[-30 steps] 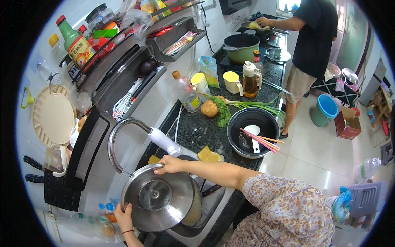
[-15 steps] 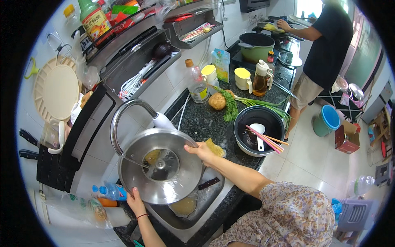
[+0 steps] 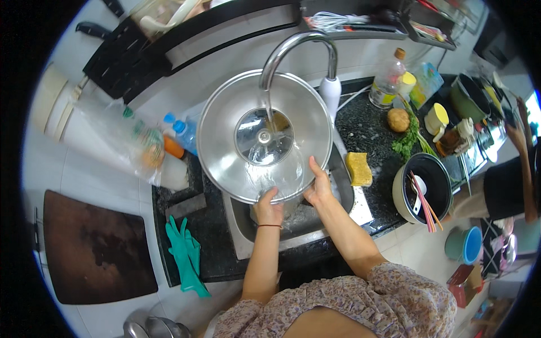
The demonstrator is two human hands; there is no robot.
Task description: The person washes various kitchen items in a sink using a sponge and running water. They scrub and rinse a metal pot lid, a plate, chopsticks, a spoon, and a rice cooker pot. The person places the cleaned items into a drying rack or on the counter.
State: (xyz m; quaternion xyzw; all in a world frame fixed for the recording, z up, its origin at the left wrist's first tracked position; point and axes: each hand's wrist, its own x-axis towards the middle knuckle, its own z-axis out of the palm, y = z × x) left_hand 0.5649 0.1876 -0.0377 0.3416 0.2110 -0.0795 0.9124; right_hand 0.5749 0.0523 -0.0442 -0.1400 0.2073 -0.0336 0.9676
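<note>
A wide stainless-steel pan lid (image 3: 222, 146) with a round glass window is tilted under the curved faucet (image 3: 301, 37), its inner side up. Water runs from the spout onto the lid and spreads toward its near rim. My left hand (image 3: 269, 212) grips the near rim, thumb on top. To its right my right hand (image 3: 320, 186) grips the near-right rim, also with the thumb on top. Below lies the metal sink (image 3: 239, 242), whose inside is mostly hidden by the lid and my arms.
A yellow sponge (image 3: 359, 169) lies right of the sink. Beyond it are a pot (image 3: 401, 205) holding a white ladle and chopsticks, and a potato (image 3: 398, 120). Green gloves (image 3: 185, 253) hang over the counter's front left. Another person's arm (image 3: 524, 141) shows at far right.
The view has swung left. My right hand has moved from the lid's right side to its near-right rim, and my left hand has come round to the near rim. The lid stays under the water.
</note>
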